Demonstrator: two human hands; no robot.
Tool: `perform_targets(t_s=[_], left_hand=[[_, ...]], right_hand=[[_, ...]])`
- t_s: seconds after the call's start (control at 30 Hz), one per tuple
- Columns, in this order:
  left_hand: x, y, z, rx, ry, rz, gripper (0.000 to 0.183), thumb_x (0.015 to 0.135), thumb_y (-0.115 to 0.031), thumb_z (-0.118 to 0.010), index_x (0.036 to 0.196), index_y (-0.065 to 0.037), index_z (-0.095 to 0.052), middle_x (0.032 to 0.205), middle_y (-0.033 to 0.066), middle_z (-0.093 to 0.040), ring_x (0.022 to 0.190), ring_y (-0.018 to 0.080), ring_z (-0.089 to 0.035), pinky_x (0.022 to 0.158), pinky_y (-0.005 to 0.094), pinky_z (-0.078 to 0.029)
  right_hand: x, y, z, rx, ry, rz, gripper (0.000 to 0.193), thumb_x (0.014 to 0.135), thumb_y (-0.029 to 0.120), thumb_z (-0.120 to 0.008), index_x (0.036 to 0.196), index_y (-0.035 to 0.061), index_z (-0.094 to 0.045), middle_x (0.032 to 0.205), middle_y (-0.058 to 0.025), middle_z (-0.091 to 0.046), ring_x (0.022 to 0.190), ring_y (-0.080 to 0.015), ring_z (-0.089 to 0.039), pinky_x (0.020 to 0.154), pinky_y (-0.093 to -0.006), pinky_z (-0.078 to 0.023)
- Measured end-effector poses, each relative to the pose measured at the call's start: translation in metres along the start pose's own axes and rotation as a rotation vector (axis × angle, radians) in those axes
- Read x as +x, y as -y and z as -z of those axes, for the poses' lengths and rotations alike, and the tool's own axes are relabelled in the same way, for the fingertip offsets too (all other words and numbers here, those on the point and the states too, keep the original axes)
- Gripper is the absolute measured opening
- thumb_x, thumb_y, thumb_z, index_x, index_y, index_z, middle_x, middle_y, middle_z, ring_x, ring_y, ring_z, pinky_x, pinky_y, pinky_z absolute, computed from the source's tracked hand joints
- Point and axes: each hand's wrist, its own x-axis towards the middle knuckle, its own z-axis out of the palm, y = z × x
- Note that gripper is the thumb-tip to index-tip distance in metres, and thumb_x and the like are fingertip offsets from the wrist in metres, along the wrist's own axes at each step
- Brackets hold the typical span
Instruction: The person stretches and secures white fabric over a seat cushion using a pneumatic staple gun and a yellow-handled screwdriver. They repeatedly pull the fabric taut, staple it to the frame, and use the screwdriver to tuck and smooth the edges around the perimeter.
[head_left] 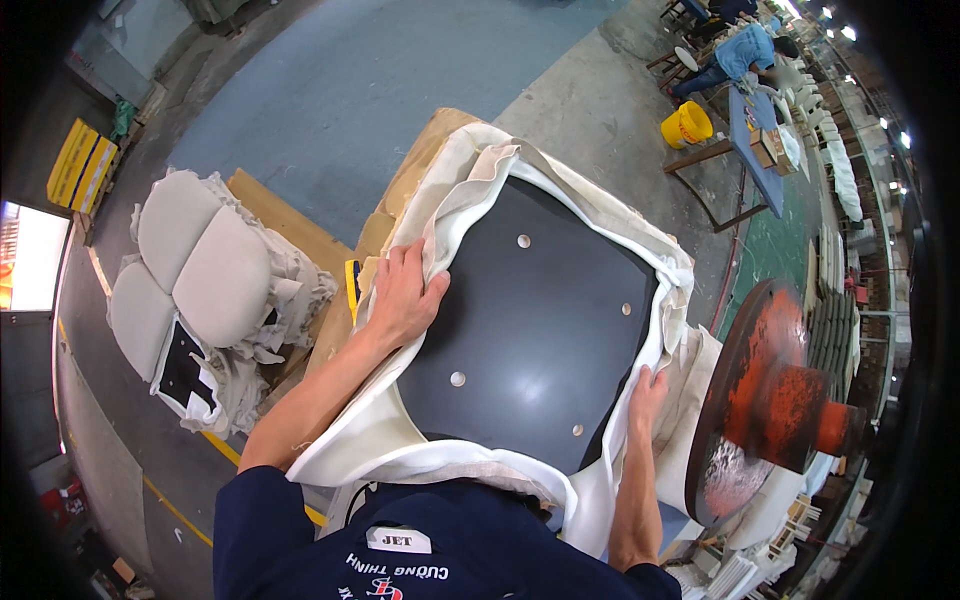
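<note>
In front of me lies a black seat panel (pixel 540 320) with several round metal-coloured spots. White foam padding (pixel 370 440) and a loose beige fabric cover (pixel 455 195) stand up around its edges. My left hand (pixel 402 300) is closed over the padded fabric edge on the left side, thumb toward the panel. On the right side, my right hand (pixel 648 398) pinches the white padded edge, its fingers partly hidden behind it. The near edge of the padding rests against my body.
Grey upholstered cushions (pixel 220 275) are stacked at left on cardboard (pixel 262 200). A rusty red round machine part (pixel 760 400) stands close on my right. Farther off are a yellow bucket (pixel 687 125), a blue-topped table (pixel 755 150) and a person in blue (pixel 745 52) bending over.
</note>
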Motion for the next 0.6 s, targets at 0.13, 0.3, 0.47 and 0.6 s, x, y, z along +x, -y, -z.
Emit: perform_targets(t_s=[0.13, 0.3, 0.47, 0.6], left_hand=[[0.004, -0.004, -0.003, 0.031, 0.062, 0.022, 0.068, 0.099, -0.038, -0.058, 0.147, 0.008, -0.043, 0.142, 0.0275, -0.046, 0.129, 0.0452, -0.043, 0.113, 0.053, -0.033], [0.063, -0.012, 0.028, 0.137, 0.022, -0.025, 0.067, 0.099, -0.044, -0.059, 0.145, 0.004, -0.048, 0.145, 0.0252, -0.045, 0.131, 0.0453, -0.043, 0.113, 0.0545, -0.032], [0.093, -0.017, -0.022, 0.291, -0.069, -0.053, 0.051, 0.098, -0.037, -0.059, 0.134, -0.001, -0.061, 0.146, 0.0191, -0.046, 0.131, 0.0403, -0.044, 0.109, 0.055, -0.033], [0.092, -0.008, -0.031, 0.302, -0.111, -0.102, 0.042, 0.096, -0.032, -0.06, 0.124, -0.001, -0.066, 0.146, 0.0178, -0.046, 0.13, 0.0389, -0.044, 0.105, 0.0535, -0.034]], right_hand=[[-0.005, -0.026, -0.02, -0.442, -0.276, 0.253, 0.043, 0.101, 0.028, -0.057, 0.12, -0.0106, -0.059, 0.119, -0.028, -0.065, 0.11, -0.0373, -0.062, 0.099, -0.0437, -0.045], [0.051, 0.022, 0.015, -0.422, -0.157, 0.285, 0.061, 0.104, 0.039, -0.054, 0.141, -0.0084, -0.054, 0.137, -0.0337, -0.053, 0.126, -0.0433, -0.052, 0.108, -0.0485, -0.04], [0.092, 0.011, -0.021, -0.542, -0.072, 0.041, 0.06, 0.105, 0.048, -0.045, 0.144, 0.0049, -0.059, 0.131, -0.0271, -0.05, 0.122, -0.0417, -0.052, 0.107, -0.0485, -0.04], [0.081, 0.022, -0.036, -0.55, -0.121, 0.054, 0.057, 0.104, 0.047, -0.045, 0.143, 0.0085, -0.061, 0.129, -0.024, -0.049, 0.122, -0.0399, -0.051, 0.106, -0.0485, -0.041]])
